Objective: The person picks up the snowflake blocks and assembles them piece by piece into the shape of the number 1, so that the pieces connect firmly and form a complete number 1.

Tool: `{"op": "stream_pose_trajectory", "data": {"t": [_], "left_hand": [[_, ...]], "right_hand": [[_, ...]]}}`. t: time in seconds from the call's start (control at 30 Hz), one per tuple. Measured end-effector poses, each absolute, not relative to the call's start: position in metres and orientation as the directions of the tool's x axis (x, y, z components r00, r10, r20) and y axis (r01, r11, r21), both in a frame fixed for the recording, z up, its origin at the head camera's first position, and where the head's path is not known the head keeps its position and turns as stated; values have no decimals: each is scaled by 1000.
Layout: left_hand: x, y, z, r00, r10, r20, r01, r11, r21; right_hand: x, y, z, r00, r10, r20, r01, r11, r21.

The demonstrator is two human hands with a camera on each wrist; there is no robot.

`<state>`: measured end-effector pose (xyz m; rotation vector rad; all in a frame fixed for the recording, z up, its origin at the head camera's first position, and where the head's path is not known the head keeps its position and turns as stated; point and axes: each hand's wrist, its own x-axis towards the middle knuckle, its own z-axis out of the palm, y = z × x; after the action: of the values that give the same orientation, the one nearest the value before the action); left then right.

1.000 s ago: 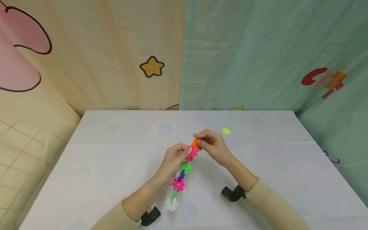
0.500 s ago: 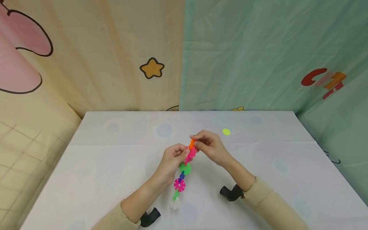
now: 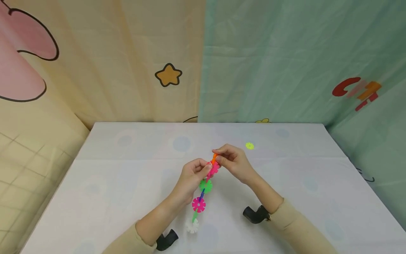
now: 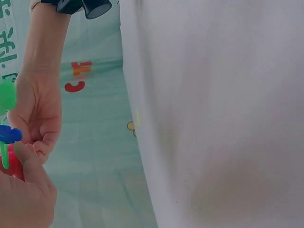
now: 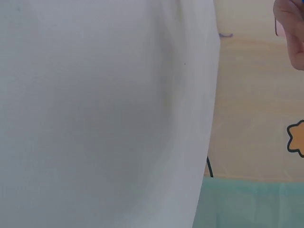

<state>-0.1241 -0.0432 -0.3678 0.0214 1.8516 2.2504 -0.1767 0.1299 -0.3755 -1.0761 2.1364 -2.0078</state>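
Observation:
In the head view, a chain of notched plastic snowflake discs hangs slantwise over the table between both hands. My left hand [image 3: 190, 178] pinches a pink disc [image 3: 215, 168] near its top between thumb and fingers. An orange disc [image 3: 214, 157], seen nearly edge-on, joins the pink at the upper end; my right hand [image 3: 236, 163] pinches it. Below follow a green disc [image 3: 206, 186], a blue disc [image 3: 202, 195], another pink disc [image 3: 198, 204], a light green one and a white disc [image 3: 192, 227] at the bottom. The left wrist view shows the blue disc [image 4: 9, 135] close to the left thumb.
A loose yellow disc [image 3: 250, 145] lies on the white-covered table [image 3: 127, 183], beyond the right hand. Black wrist cameras [image 3: 255, 214] sit under both forearms. Printed curtains [image 3: 269, 63] stand behind the table's far edge.
The orange disc has been turned from broader to nearly edge-on, shifting left and then slightly back right. The chain's lower end has swung slightly right; both hands keep their grips.

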Motion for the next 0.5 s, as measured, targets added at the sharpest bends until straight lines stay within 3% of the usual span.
{"op": "stream_pose_trajectory", "data": {"t": [0.5], "left_hand": [[-130,-46,-373,-944,298,-144,-153,-6,988]], "right_hand": [[-181,141,-379,-823,-492,285,-353,50,-934]]}}
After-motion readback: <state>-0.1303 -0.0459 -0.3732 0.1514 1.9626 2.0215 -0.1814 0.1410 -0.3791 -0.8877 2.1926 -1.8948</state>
